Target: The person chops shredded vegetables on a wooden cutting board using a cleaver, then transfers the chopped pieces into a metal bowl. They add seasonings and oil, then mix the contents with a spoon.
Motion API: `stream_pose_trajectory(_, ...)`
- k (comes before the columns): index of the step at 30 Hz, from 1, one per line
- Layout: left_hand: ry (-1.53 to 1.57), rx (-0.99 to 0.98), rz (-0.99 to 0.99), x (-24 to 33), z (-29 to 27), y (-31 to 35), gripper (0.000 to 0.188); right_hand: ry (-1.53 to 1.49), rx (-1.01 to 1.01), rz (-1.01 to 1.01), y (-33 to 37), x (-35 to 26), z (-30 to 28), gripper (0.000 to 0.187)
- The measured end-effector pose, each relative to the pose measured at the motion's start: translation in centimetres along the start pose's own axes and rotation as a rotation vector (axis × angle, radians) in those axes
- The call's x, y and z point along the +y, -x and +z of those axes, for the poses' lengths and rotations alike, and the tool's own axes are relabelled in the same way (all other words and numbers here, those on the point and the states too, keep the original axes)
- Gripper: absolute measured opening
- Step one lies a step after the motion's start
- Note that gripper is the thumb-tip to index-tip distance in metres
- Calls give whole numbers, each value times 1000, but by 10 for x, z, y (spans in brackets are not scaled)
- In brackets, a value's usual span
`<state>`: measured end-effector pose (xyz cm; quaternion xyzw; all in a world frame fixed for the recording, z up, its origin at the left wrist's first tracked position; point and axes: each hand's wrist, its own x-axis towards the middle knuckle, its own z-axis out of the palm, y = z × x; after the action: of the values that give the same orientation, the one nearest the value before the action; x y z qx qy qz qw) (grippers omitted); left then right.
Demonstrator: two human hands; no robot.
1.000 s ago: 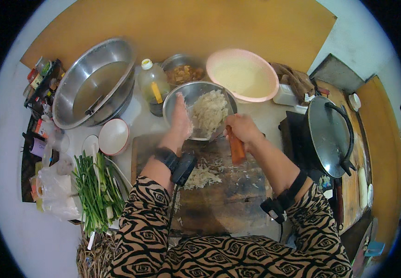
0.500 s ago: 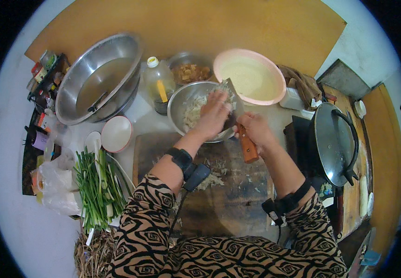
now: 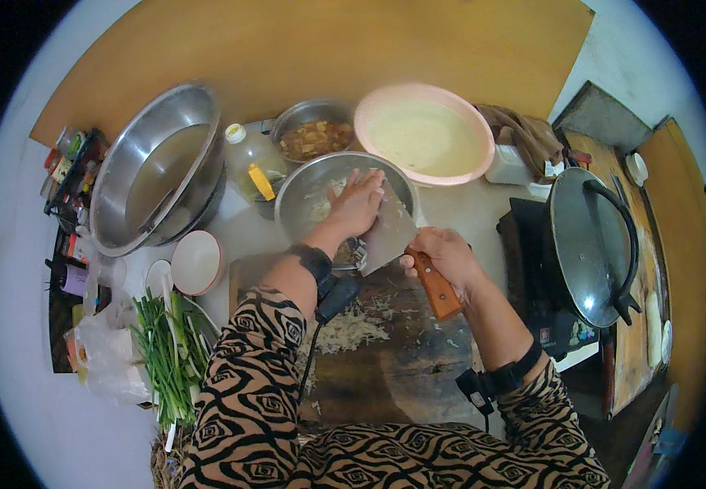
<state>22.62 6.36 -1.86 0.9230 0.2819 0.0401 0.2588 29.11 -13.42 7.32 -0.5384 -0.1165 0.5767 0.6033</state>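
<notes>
A steel bowl [image 3: 292, 194] with pale shreds inside stands at the far edge of the wooden cutting board [image 3: 386, 387]. My right hand [image 3: 451, 257] grips the wooden handle of a cleaver [image 3: 392, 228], its broad blade slanting over the bowl's right side. Fingers stretched, my left hand [image 3: 355, 208] lies against the blade's upper left edge, above the bowl. Bits of pale shred cling to the blade. More pale shreds [image 3: 349, 330] lie loose on the board below. My left hand and the blade hide part of the bowl's contents.
Behind the bowl are a pink basin [image 3: 363, 122] of pale liquid, a pot [image 3: 288, 114] of brown chunks and an oil bottle [image 3: 247, 159]. A large steel basin [image 3: 112, 191], white bowl [image 3: 196, 262] and green onions [image 3: 169, 350] sit left. A lidded wok [image 3: 585, 253] stands right.
The cleaver has come nearer and lower, its blade now turned more broadside. My left hand has shifted slightly left. The whole view has tilted a little.
</notes>
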Motion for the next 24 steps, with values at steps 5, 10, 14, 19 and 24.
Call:
stream_pose_trajectory(5, -83, -12, -119, -23, 7, -8, 45, -17, -27, -37, 20, 0, -10, 6)
stream_pose_trajectory(10, -17, 75, -247, -51, -2, -2, 39, 30, 112, -129, 30, -3, -25, 6)
stream_pose_trajectory(14, 1010, 49, -382, -53, -16, 11, 41, 87, 174, -208, 20, 1, -20, 8)
stream_pose_trajectory(19, 1394, 200, -131, -22, -29, 44, 36, 25, 4, -129, 3, 21, 12, 10)
stream_pose_trajectory(24, 1755, 180, -481, 4, -54, 58, 47, 169, 20, -109, -4, 29, 16, 13)
